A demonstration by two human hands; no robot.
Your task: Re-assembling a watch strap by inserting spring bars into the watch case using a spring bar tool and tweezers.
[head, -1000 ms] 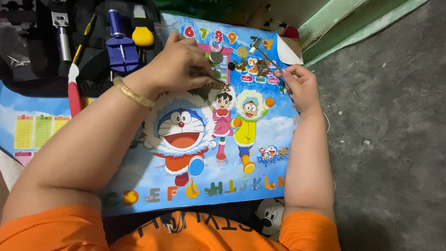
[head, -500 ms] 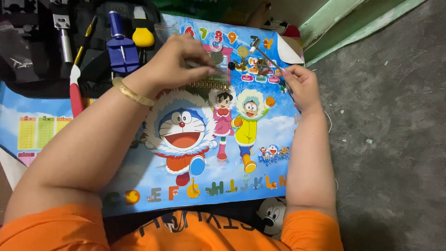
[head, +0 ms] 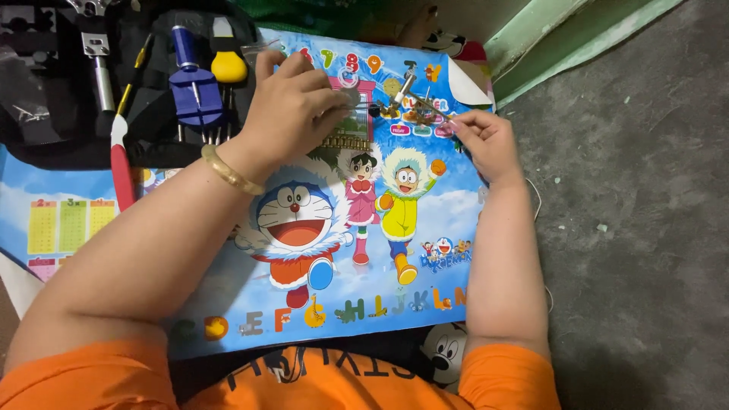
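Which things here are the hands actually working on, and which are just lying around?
In use: left hand on a small gold-edged part; right hand pinching a thin tool; cartoon mat.
Lying about: blue tool, yellow-handled tool, black tool case.

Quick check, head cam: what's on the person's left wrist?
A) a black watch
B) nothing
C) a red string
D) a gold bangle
D: a gold bangle circles the wrist just behind the left hand, which rests on small parts at the top of the cartoon poster; no watch or string shows there.
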